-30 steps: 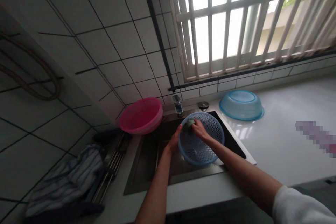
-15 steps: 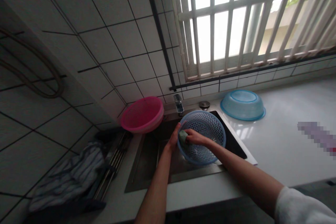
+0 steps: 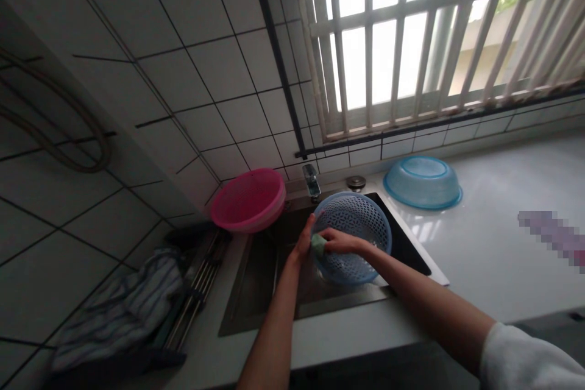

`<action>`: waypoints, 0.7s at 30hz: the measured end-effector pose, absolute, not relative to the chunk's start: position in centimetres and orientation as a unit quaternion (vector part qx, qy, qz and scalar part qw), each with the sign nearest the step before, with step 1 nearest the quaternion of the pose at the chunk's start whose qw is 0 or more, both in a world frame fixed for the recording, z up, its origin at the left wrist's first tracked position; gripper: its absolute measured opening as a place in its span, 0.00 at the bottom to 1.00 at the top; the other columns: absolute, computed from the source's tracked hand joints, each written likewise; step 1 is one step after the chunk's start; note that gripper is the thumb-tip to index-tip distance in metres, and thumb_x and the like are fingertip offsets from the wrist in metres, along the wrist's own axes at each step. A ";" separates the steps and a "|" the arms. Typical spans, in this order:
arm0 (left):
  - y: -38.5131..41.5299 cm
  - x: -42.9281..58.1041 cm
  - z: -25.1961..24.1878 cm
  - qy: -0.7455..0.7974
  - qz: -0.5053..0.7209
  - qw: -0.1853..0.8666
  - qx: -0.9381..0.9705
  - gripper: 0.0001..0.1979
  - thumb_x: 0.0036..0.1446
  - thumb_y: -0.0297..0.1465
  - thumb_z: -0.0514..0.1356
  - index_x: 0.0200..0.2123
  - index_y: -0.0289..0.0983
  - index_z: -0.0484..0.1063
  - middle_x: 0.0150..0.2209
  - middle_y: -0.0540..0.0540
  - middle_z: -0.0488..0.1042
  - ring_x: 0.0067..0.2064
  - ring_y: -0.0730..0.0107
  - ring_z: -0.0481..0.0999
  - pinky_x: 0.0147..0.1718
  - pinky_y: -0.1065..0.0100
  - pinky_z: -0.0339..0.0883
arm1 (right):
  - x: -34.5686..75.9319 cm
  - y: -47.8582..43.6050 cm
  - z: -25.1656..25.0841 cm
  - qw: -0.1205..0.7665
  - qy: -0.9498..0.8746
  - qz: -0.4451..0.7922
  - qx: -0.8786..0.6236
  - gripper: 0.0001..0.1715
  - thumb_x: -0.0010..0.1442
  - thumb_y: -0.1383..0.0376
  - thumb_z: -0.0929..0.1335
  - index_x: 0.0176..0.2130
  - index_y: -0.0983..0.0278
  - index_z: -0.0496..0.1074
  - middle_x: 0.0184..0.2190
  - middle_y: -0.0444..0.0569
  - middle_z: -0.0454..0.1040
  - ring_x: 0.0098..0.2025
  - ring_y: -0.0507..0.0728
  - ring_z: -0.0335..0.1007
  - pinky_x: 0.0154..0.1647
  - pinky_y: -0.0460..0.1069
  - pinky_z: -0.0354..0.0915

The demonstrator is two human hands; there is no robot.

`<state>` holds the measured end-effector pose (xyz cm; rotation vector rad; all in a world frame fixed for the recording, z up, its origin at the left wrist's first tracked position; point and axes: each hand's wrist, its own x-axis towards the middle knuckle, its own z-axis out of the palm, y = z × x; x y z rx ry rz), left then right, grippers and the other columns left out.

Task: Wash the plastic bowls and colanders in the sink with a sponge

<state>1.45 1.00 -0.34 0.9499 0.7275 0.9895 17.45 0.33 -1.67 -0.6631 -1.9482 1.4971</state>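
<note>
A blue plastic colander (image 3: 365,219) with a lattice of holes is held tilted over the sink (image 3: 256,292). My left hand (image 3: 304,240) grips its left rim, thumb up along the edge. Inside that same rim, my right hand (image 3: 340,241) is closed on a pale green cleaning cloth or sponge (image 3: 319,245), pressed to the colander's wall. Which of the two it is I cannot tell. The colander's underside is hidden from me.
A pink basket (image 3: 249,201) leans at the sink's back left, beside the faucet (image 3: 311,181). An upturned blue basin (image 3: 423,183) and a drain plug (image 3: 356,182) sit to the right. A striped cloth (image 3: 123,304) lies by a metal rack (image 3: 194,295) at left.
My right hand and the green cloth or sponge have shifted slightly along the inside of the rim. The colander has tipped a little; my left hand keeps its hold.
</note>
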 end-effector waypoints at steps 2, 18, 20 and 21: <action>1.2 1.4 -0.4 0.350 0.452 0.698 0.432 0.31 0.65 0.52 0.60 0.59 0.34 0.77 0.59 0.40 0.79 0.67 0.47 0.70 0.71 0.52 0.55 | 17.1 0.2 -2.0 0.271 -0.739 0.570 -0.237 0.06 0.46 0.66 0.65 0.28 0.63 0.71 0.23 0.41 0.68 0.25 0.51 0.60 0.28 0.46 0.59; 0.5 1.8 0.7 0.329 0.446 0.735 0.390 0.27 0.67 0.47 0.61 0.60 0.35 0.77 0.57 0.39 0.80 0.65 0.49 0.73 0.69 0.50 0.57 | 17.4 1.2 -3.0 0.287 -0.725 0.553 -0.293 0.04 0.47 0.67 0.66 0.27 0.63 0.71 0.22 0.42 0.69 0.26 0.51 0.60 0.27 0.45 0.58; 0.6 1.8 0.8 0.327 0.462 0.728 0.387 0.28 0.68 0.48 0.59 0.61 0.36 0.76 0.60 0.40 0.78 0.66 0.51 0.72 0.71 0.51 0.54 | 17.0 0.9 -3.3 0.244 -0.743 0.562 -0.270 0.03 0.46 0.68 0.66 0.26 0.63 0.70 0.21 0.41 0.68 0.25 0.50 0.59 0.27 0.45 0.57; 0.6 1.8 0.9 0.323 0.462 0.731 0.385 0.28 0.69 0.48 0.58 0.61 0.36 0.76 0.60 0.41 0.78 0.66 0.52 0.72 0.71 0.51 0.53 | 16.9 1.0 -3.2 0.264 -0.736 0.557 -0.278 0.04 0.46 0.67 0.65 0.26 0.63 0.70 0.22 0.41 0.68 0.25 0.50 0.59 0.27 0.45 0.57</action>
